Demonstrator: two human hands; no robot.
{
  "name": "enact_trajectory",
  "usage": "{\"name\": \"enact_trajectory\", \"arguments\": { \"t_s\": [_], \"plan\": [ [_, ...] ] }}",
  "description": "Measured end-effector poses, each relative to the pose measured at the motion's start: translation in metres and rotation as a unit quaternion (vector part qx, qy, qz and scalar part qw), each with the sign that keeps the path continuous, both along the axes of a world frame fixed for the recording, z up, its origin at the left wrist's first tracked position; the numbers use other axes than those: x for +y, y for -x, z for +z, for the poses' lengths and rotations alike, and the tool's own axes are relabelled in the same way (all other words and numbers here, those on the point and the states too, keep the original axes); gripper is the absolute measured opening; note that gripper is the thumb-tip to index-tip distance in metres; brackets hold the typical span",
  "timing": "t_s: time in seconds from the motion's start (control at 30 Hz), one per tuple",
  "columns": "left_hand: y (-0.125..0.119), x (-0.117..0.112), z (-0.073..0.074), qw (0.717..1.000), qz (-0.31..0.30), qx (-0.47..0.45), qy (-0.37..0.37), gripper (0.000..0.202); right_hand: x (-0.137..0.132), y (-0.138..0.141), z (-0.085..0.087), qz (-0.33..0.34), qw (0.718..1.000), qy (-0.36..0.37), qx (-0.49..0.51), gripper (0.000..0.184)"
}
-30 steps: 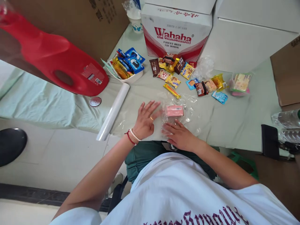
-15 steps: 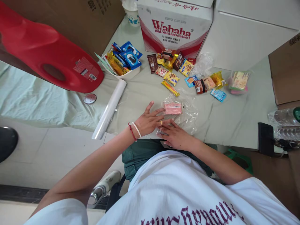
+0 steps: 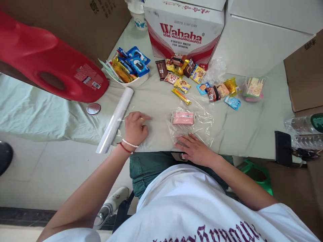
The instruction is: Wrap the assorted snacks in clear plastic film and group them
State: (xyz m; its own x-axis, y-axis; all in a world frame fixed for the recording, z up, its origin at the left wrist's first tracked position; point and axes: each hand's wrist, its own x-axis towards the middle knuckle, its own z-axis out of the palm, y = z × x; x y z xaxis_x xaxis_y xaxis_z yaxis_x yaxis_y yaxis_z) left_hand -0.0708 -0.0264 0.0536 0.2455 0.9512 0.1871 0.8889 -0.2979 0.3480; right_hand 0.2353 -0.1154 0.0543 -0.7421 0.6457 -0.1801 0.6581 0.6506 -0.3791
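Observation:
A pink packet (image 3: 183,118) lies on a crinkled sheet of clear plastic film (image 3: 205,126) near the table's front edge. My right hand (image 3: 194,149) rests flat on the near edge of this film, fingers stretched, just below the packet. My left hand (image 3: 136,127) is beside a roll of clear film (image 3: 115,121), to the right of it. Its index finger points to the right, apart from the thumb, and the other fingers curl under and are partly hidden. I see nothing held in it.
Behind the packet are loose wrapped snacks (image 3: 182,85) in several colours. A white tub (image 3: 141,80) of snacks stands at the back left, beside a large red jug (image 3: 93,89). A Wahaha carton (image 3: 185,37) closes off the back. At right lie a black phone (image 3: 283,148) and clear bottles (image 3: 300,124).
My left hand has moved left, away from the packet and my right hand, towards the film roll, and its fingers have curled. My right hand stays on the film.

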Motion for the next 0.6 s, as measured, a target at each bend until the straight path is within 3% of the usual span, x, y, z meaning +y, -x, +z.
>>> {"name": "enact_trajectory", "arguments": {
  "t_s": [0.1,0.2,0.3,0.4,0.6],
  "plan": [
    [-0.018,-0.011,0.013,0.991,-0.125,-0.045,-0.015,0.049,0.0,0.001,-0.001,0.009,1.0,-0.001,0.0,0.054],
    [-0.046,-0.017,0.026,0.946,-0.316,-0.075,-0.008,0.055,0.0,0.01,0.0,0.027,1.0,-0.008,0.007,0.054],
    [-0.065,-0.011,0.026,0.908,-0.416,-0.044,0.023,0.058,-0.002,0.02,0.0,0.043,0.999,-0.021,0.018,0.054],
    [-0.064,0.002,0.017,0.908,-0.417,0.015,0.025,0.063,-0.007,0.024,0.0,0.059,0.998,-0.028,0.024,0.052],
    [-0.034,0.018,0.011,0.931,-0.349,0.11,0.004,0.069,-0.015,0.015,-0.001,0.043,0.998,-0.04,0.03,0.051]
  ]
}}
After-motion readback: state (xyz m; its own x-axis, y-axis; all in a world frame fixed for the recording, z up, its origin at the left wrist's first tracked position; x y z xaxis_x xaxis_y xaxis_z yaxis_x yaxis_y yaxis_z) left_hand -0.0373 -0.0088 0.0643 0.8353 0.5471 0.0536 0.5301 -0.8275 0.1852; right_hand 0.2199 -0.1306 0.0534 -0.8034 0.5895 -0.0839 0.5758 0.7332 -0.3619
